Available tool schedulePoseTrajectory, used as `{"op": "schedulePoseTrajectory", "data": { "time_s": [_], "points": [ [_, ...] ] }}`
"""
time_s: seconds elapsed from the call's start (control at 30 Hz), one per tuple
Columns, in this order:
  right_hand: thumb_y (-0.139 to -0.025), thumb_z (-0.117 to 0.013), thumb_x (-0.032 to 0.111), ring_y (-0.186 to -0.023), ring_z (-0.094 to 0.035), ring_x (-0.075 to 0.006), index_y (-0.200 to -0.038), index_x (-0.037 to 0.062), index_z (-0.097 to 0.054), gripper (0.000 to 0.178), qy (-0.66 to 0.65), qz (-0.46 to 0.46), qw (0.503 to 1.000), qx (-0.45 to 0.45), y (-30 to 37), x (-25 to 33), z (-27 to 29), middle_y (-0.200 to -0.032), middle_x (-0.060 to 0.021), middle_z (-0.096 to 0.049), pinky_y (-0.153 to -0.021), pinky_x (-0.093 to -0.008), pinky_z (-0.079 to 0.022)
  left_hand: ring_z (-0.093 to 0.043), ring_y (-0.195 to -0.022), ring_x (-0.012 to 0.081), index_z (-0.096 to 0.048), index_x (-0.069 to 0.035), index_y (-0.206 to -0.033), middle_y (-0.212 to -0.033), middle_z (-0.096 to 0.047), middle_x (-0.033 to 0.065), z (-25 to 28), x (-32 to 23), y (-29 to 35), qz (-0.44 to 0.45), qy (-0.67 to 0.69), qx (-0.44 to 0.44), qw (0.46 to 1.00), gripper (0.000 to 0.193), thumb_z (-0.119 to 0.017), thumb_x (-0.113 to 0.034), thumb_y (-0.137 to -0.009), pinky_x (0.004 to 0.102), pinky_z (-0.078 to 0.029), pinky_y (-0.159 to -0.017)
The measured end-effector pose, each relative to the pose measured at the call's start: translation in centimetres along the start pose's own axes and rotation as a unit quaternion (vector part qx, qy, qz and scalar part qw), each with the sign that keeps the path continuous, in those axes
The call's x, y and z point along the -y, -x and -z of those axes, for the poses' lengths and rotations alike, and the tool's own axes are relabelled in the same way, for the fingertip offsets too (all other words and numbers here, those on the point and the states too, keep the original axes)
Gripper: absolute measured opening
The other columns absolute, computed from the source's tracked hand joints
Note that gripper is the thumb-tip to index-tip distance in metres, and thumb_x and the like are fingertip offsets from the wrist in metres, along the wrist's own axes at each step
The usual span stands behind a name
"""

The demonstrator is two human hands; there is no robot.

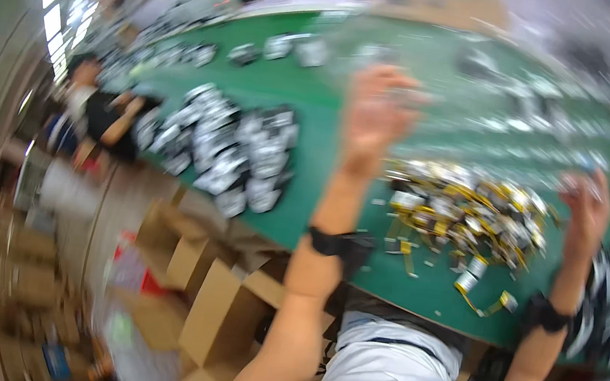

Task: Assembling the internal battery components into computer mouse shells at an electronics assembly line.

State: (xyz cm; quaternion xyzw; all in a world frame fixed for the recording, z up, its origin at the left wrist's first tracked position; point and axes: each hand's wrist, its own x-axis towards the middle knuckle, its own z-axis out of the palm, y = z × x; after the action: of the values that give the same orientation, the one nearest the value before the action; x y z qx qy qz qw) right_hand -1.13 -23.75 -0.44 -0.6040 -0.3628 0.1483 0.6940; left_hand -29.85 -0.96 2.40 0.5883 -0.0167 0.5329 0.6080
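My left hand [382, 115] is raised over the green table, its fingers closed on the edge of a clear plastic sheet [471, 133]. At the sheet's near right corner, my right hand [587, 205] grips it too. The sheet is see-through and shiny, and motion blurs it; whether it is a flat film or a moulded tray I cannot tell. Between my forearms lies a heap of small silvery parts with yellow flat cables [476, 208]. A few loose ones [471, 274] lie nearer the table's front edge. Dark bands circle both my wrists.
Black-and-silver parts [221, 142] are piled left of my left arm, and more [607, 303] stand by my right forearm. The green table [313, 164] has its front edge close to me. Open cardboard boxes [212, 311] stand below left. Another person [107, 114] works at far left.
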Motion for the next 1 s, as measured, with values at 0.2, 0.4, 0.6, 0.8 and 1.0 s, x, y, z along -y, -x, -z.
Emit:
{"op": "schedulePoseTrajectory", "data": {
  "time_s": [0.2,0.4,0.6,0.8,1.0],
  "points": [
    [-0.096,-0.054,0.025,-0.094,-0.061,-0.0148,-0.137,-0.0004,-0.037,0.051,-0.062,0.043,0.997,0.007,-1.9,-2.4,4.7,-0.108,-0.011,-0.062,-0.079,-0.0267,-0.049,-0.067,-0.087,0.0258,-0.052,-0.002,-0.117,-0.099,-0.066,0.0168,-1.1,1.0,-0.1,0.107,0.103,0.096,0.984,0.038,-0.069,-0.009,-0.083,0.0331,-0.056,-0.073],
    [-0.099,-0.044,0.031,-0.099,-0.058,-0.0152,-0.138,0.0017,-0.036,0.049,-0.055,-0.003,0.996,0.073,-0.4,-0.7,1.9,-0.119,-0.0105,-0.056,-0.077,-0.0233,-0.046,-0.067,-0.067,0.022,-0.056,-0.005,-0.101,-0.081,-0.067,0.0115,0.0,-2.7,1.2,0.092,0.016,-0.059,0.994,0.021,-0.068,-0.011,-0.085,0.0318,-0.056,-0.057],
    [-0.099,-0.045,0.029,-0.101,-0.056,-0.0148,-0.138,0.0038,-0.038,0.047,-0.013,-0.043,0.982,0.183,0.2,-1.1,2.7,-0.12,-0.0089,-0.057,-0.081,-0.0235,-0.043,-0.068,-0.066,0.0259,-0.055,-0.007,-0.099,-0.08,-0.065,0.0114,8.3,-11.8,7.9,-0.001,-0.064,-0.27,0.961,0.022,-0.065,-0.023,-0.088,0.0311,-0.053,-0.052],
    [-0.098,-0.047,0.028,-0.106,-0.055,-0.0165,-0.136,0.0037,-0.039,0.045,0.047,-0.098,0.983,0.151,-1.5,-2.9,4.1,-0.124,-0.0084,-0.056,-0.091,-0.0277,-0.039,-0.067,-0.067,0.0207,-0.055,-0.007,-0.099,-0.083,-0.065,0.0087,15.1,-27.2,23.2,-0.082,-0.211,-0.576,0.785,0.026,-0.068,-0.024,-0.086,0.0309,-0.055,-0.06],
    [-0.098,-0.046,0.031,-0.12,-0.049,-0.0239,-0.136,0.0038,-0.039,0.047,0.075,-0.092,0.969,0.215,-4.0,-5.0,2.6,-0.129,-0.0094,-0.054,-0.101,-0.0353,-0.034,-0.064,-0.076,0.0164,-0.056,0.001,-0.103,-0.087,-0.064,0.0097,16.5,-43.2,45.5,-0.177,-0.546,-0.723,0.386,0.032,-0.068,-0.023,-0.086,0.0287,-0.053,-0.062]
  ]
}}
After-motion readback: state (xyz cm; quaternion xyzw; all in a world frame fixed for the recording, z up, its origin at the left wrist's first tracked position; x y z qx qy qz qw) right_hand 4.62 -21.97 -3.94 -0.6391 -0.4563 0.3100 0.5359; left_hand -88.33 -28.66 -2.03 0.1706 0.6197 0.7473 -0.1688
